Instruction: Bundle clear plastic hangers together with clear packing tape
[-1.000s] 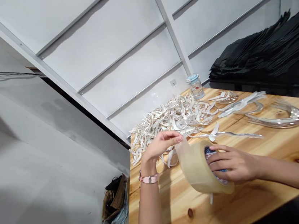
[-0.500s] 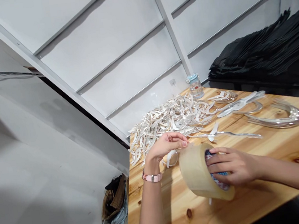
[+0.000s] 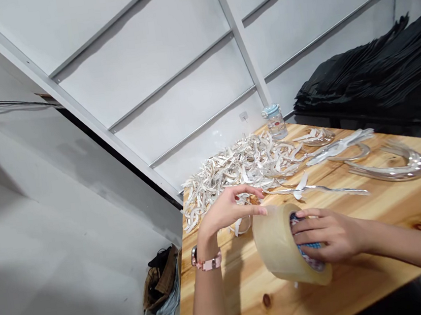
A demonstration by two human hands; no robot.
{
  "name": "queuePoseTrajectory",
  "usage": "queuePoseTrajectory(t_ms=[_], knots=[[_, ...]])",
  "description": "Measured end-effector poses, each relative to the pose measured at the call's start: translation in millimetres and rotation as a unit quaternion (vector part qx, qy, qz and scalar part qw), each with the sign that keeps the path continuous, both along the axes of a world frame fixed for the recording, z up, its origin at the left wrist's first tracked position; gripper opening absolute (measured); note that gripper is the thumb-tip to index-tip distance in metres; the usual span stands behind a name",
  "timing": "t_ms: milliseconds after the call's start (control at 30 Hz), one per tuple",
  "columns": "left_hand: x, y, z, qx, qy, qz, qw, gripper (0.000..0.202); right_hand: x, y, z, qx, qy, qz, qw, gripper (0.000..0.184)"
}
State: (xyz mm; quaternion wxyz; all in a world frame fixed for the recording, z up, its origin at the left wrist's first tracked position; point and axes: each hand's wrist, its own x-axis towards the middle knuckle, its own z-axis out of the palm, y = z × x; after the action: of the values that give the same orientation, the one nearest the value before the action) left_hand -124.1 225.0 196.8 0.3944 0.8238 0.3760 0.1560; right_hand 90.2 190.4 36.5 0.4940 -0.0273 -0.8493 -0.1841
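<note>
A wide roll of clear packing tape [image 3: 278,246] is held tilted just above the wooden table [image 3: 383,254]. My right hand [image 3: 327,235] grips it from the right, fingers inside its printed core. At the roll's upper left edge is my left hand [image 3: 232,206], thumb touching the tape and fingers spread apart from it. A pink-strapped watch [image 3: 210,264] is on that wrist. Behind the roll lies a thin silvery strip [image 3: 337,189] with a white leaf-shaped piece [image 3: 301,186] across it. A white curled strip [image 3: 238,227] sits partly hidden below my left hand.
A heap of white curved strips [image 3: 231,170] covers the table's far left. Beyond are a blue-lidded bottle [image 3: 275,121], a flat pale bundle [image 3: 339,145] and shiny curved pieces [image 3: 407,166]. Black stacked sheets [image 3: 372,71] stand back right. A brown bag [image 3: 162,281] is below the table's left edge.
My left hand has opened, its thumb and fingers parting, and its wrist has shifted slightly left and turned. The tape roll and my right hand are nearly still.
</note>
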Motion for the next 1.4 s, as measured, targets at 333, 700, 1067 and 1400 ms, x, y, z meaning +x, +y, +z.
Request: queuePoseTrajectory(t_ms=[333, 700, 1067, 1400], knots=[[4, -4, -2.9, -0.061, -0.026, 0.011, 0.998, 0.033, 1, -1, 1.0, 0.003, -0.014, 0.002, 1.0, 0.021], [-9, -5, 3.8, -0.136, -0.103, -0.003, 0.985, 0.017, 0, -1, 0.7, 0.006, -0.01, 0.002, 1.0, 0.021], [1, 15, -20.7, -0.162, -0.111, -0.049, 0.979, 0.023, -1, 0, 2.4, 0.013, -0.005, 0.001, 1.0, 0.02], [11, 13, -27.1, -0.185, -0.089, -0.036, 0.978, 0.04, -4, -4, -2.8, 0.005, -0.013, 0.037, 0.999, 0.011]])
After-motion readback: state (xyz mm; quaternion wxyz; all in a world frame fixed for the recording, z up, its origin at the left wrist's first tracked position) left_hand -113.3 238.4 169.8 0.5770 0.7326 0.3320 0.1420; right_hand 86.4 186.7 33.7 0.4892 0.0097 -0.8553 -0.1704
